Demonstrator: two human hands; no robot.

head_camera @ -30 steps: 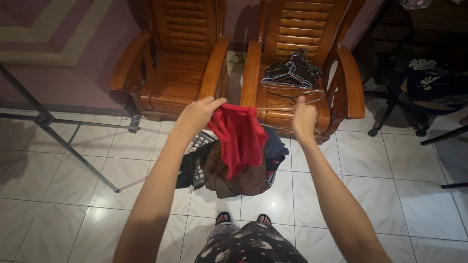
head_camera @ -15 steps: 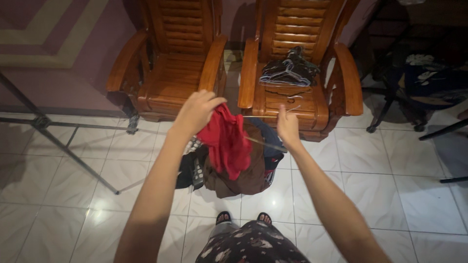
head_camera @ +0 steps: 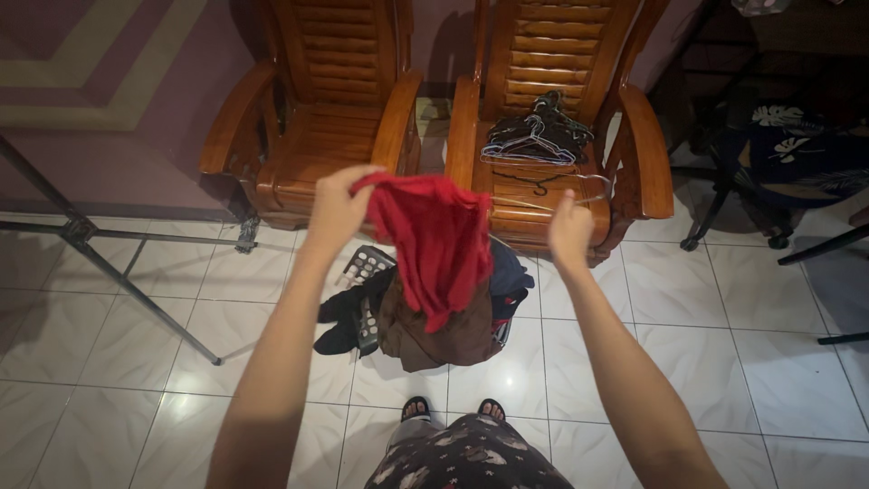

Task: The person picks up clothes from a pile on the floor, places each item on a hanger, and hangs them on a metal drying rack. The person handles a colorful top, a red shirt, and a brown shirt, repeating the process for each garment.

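The left hand (head_camera: 333, 210) is closed on the upper edge of a red garment (head_camera: 433, 244), pinching a bunched fold of cloth; the garment hangs in front of the person, above a laundry basket (head_camera: 369, 272) heaped with dark and brown clothes (head_camera: 434, 330) on the white tiled floor (head_camera: 136, 398). The right hand (head_camera: 570, 231) is raised at about the same height, fingers curled around a thin wire hanger (head_camera: 579, 192), which is hard to trace against the chair behind; the hanger appears apart from the cloth. The garment looks light, soft and limp: it drapes and folds under its own weight, with no stiffness, so a single pinch point lets it sag. Judged best grip is along the top hem or waistband, spread between two points, where the cloth is doubled. Behind stand two wooden armchairs (head_camera: 308, 118); the right-hand chair seat carries a pile of spare hangers (head_camera: 534, 136). A metal rack leg (head_camera: 109, 263) crosses the floor at left.
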